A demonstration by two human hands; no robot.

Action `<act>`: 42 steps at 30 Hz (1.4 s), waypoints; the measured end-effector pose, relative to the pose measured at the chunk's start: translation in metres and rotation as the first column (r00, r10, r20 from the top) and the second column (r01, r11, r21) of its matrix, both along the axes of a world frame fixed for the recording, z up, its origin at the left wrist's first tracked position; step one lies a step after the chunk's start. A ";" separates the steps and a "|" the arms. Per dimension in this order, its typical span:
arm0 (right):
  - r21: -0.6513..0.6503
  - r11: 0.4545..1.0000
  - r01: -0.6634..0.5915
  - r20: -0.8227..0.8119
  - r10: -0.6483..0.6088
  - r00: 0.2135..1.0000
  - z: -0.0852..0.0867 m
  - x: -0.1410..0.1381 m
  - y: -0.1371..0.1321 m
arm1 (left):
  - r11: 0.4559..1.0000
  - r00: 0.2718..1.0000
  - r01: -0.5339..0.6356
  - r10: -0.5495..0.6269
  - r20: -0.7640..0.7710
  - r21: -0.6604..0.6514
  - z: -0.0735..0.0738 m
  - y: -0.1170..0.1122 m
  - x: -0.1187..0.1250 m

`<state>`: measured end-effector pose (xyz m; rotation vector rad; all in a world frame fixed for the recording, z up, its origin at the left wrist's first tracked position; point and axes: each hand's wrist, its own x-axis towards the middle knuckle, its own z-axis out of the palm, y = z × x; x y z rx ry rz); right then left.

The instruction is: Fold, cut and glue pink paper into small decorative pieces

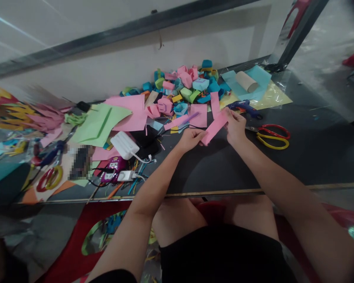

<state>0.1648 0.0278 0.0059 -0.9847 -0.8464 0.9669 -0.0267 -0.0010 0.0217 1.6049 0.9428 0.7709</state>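
A pink paper strip [214, 129] is stretched between my two hands above the dark table. My left hand [192, 139] pinches its lower left end. At the upper right end, the fingers of my right hand [235, 122] are closed on the same strip. Just beyond lie another pink strip [214, 104] and a pink paper square [198, 114]. To the right of my right hand rest scissors [273, 136] with red and yellow handles, and a blue glue gun [246, 107] lies behind it.
A heap of folded paper pieces [185, 80] stands against the wall. A cardboard tube [246, 81] sits on blue paper at the back right. Green sheets [98, 124], a white power adapter [124, 144], cables and a second pair of scissors [49, 179] crowd the left side.
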 end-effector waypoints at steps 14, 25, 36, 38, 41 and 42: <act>0.009 0.999 0.048 0.030 -0.049 0.998 -0.003 0.004 0.005 | 0.973 0.977 -0.200 0.188 -0.106 -0.118 0.012 -0.005 0.007; -0.043 0.999 0.008 0.033 -0.007 0.999 0.001 -0.006 -0.003 | 0.947 0.951 -0.282 0.297 -0.086 0.155 -0.012 0.013 -0.004; -0.137 0.976 -0.169 0.162 0.190 0.968 0.011 -0.016 -0.018 | 0.920 0.948 -0.300 0.318 -0.031 0.253 -0.014 0.006 0.002; -0.162 0.956 -0.245 0.201 0.275 0.940 0.011 -0.018 -0.019 | 0.911 0.946 -0.309 0.325 -0.012 0.274 -0.012 0.004 0.002; -0.154 0.940 -0.303 0.217 0.331 0.918 0.008 -0.022 -0.021 | 0.913 0.950 -0.306 0.310 0.027 0.270 -0.011 0.002 0.002; -0.144 0.941 -0.308 0.207 0.333 0.920 0.007 -0.023 -0.022 | 0.914 0.950 -0.307 0.309 0.034 0.263 -0.011 0.002 0.002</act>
